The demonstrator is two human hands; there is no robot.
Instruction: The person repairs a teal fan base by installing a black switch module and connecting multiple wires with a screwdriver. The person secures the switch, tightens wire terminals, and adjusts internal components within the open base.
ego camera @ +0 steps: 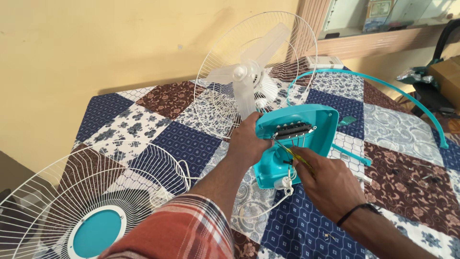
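now | left hand (247,141) grasping teal fan housing (306,127) | right hand (330,184) gripping yellow screwdriver (298,156) inside it

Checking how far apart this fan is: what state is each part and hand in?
Teal base housing: open, wiring exposed, held tilted.
Left hand: gripping the housing.
Right hand: holding a screwdriver inside the housing.
Front grille: detached, lying flat.
Blade: mounted in the rear grille.

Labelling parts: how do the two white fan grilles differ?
The near grille lies flat on the quilt with a teal centre disc and no blades. The far grille stands tilted up, with translucent blades mounted on it. The near grille lies apart from both hands; the far grille sits just behind the left hand. Both are round white wire.
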